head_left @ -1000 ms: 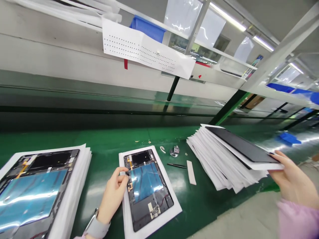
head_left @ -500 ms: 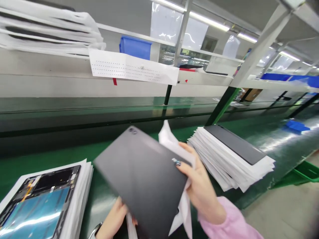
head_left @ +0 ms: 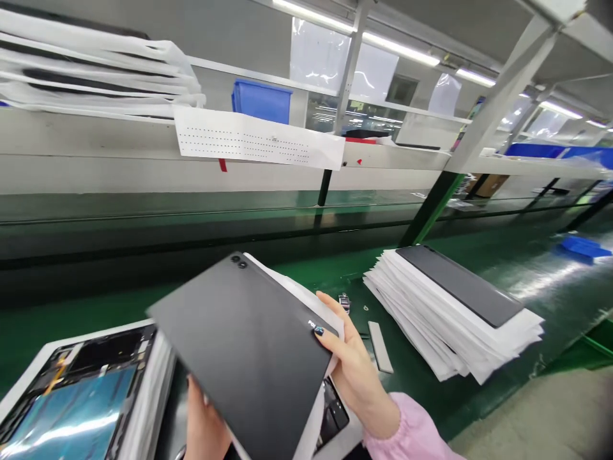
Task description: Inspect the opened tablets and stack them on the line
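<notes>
A dark grey tablet back cover point(head_left: 249, 358), with two camera rings near its top corner, is held tilted in front of me. A white sheet point(head_left: 306, 295) lies against its underside and sticks out along the right edge. My right hand point(head_left: 352, 364) pinches cover and sheet at the right edge, thumb on top beside small lettering. My left hand point(head_left: 205, 425) grips the lower left edge, its fingers partly hidden beneath. Below the cover, a black glossy part point(head_left: 334, 415) shows on white paper. To the left lies an opened tablet point(head_left: 71, 396) with its inner parts exposed, on stacked white sheets.
At right stands a stack of white sheets point(head_left: 445, 319) topped by another grey cover point(head_left: 460, 284). A pale strip point(head_left: 380, 347) and a small metal piece point(head_left: 344, 303) lie on the green bench point(head_left: 412, 390). A shelf point(head_left: 96, 137) runs across the back, with wrapped sheets and a blue bin point(head_left: 262, 101).
The cover has shifted a little left and downward in both hands. The white sheet, crumpled up behind it before, now lies flatter along its underside. The strip and metal piece have come into view.
</notes>
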Available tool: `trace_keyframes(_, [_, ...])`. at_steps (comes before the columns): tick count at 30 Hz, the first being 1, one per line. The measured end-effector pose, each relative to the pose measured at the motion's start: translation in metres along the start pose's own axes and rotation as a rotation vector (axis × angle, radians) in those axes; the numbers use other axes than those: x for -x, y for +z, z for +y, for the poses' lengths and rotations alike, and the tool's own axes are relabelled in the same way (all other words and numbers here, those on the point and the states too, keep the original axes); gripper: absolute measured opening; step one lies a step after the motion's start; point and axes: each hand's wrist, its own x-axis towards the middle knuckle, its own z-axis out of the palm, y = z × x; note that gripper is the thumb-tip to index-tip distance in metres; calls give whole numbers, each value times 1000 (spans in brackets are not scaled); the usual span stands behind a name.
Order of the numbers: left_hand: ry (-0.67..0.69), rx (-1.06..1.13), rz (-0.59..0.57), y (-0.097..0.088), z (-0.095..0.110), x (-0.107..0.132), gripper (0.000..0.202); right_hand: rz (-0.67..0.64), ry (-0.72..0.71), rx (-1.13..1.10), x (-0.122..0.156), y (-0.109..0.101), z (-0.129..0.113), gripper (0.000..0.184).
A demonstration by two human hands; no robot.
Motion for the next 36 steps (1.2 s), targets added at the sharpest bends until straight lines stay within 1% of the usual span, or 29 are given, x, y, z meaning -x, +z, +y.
trace_keyframes(1, [30,29,18,0,3,3,71,7,4,42,-7,-9,5,48])
trace_keyframes(2, [67,47,40,2,6,6,75,3,6,95,-14,-18,11,43])
trace_keyframes(3, [110,53,73,6,9,8,72,2,-3,147,-20,-27,17,41])
trace_keyframes(5, [177,28,173,14,13,9,50,-53,5,263,-31,-42,26,36])
trace_keyframes(6, [204,10,247,18,14,9,43,-95,12,312,-36,-47,29,34])
trace_keyframes(8, [181,-2,319,24,17,8,34,-164,44,373,-43,-57,30,29])
trace_keyframes(9, [138,-6,334,26,19,8,30,-184,63,376,-46,-60,30,27])
trace_keyframes(12, [11,11,322,29,26,9,26,-214,127,323,-52,-67,25,24])
trace_keyframes(16, [-29,53,291,35,31,6,25,-240,206,267,-52,-70,23,27])
trace_keyframes(19, [-110,49,264,40,29,0,29,-236,246,238,-50,-68,23,29])
trace_keyframes(23, [-156,44,248,38,24,-6,29,-231,306,173,-46,-65,24,40])
trace_keyframes(28, [-231,7,171,28,21,-6,29,-222,312,111,-45,-64,27,44])
trace_keyframes(33, [-270,29,208,24,21,-6,29,-221,297,148,-44,-68,31,50])
trace_keyframes(36, [-276,26,202,25,21,-7,33,-219,295,161,-44,-69,32,50])
